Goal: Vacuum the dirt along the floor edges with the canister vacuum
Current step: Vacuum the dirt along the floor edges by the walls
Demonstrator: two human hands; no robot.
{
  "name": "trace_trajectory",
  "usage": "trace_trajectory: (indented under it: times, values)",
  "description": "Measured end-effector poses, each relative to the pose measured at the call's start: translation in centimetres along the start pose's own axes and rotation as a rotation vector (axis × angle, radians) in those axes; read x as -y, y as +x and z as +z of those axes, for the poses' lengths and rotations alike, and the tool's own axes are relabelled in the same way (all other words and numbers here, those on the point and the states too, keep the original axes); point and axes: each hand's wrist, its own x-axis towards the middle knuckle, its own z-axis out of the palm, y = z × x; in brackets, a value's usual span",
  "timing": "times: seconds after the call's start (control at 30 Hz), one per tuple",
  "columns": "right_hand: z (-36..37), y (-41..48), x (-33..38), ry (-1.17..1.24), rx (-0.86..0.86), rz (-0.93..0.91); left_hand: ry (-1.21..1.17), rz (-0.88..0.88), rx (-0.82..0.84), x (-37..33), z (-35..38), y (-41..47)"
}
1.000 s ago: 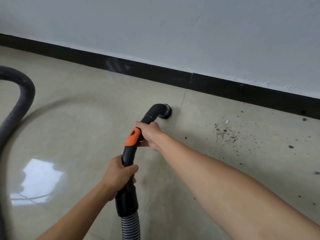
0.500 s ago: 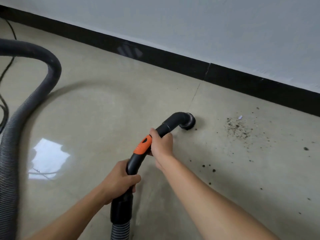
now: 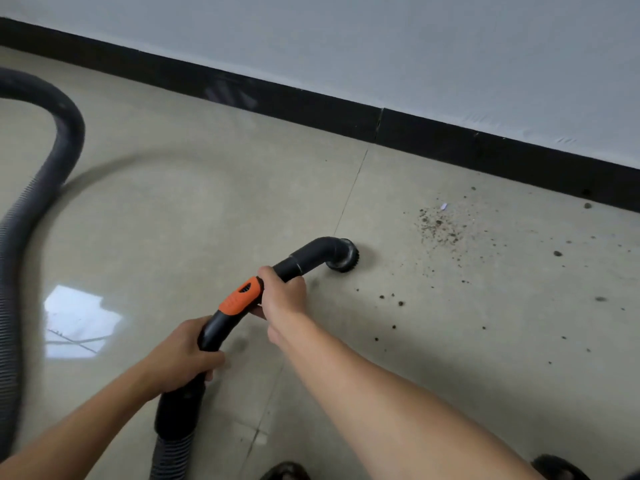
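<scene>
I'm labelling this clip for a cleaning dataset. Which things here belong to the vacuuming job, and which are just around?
Job: left hand and right hand gripping the vacuum wand; brush nozzle; hose; dirt patch near the skirting board.
Just around: window reflection; dark shoe tip at the bottom edge.

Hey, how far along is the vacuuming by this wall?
Done: the floor left of the nozzle looks clean. In hand: left hand and right hand grip the wand, nozzle on the floor. Left: the dirt patch and scattered crumbs to its right, toward the baseboard.
</scene>
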Motion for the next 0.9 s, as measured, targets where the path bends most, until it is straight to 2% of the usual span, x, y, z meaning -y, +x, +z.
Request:
trace_trajectory:
  times: [0.27, 0.5, 0.67, 0.9]
  values:
    - [-2.5, -2.1, -1.7, 0.108, -0.079, 0.026, 0.047, -0.001, 0.189, 0.3, 0.1, -0.3]
    - [-1.4, -4.0, -4.4, 0.179, -0.061, 0.116, 0.150, 0.006, 0.257, 2.3, -1.3, -1.3]
    - [-0.4, -5.8, -6.8, 0.271, -0.039, 0.171, 0.201, -0.011, 0.231, 4.4, -2.2, -2.7]
    - [-2.9, -6.4, -5.7, 0.333, -0.101, 0.131, 0.233, 0.032, 0.280, 3.1, -0.7, -1.7]
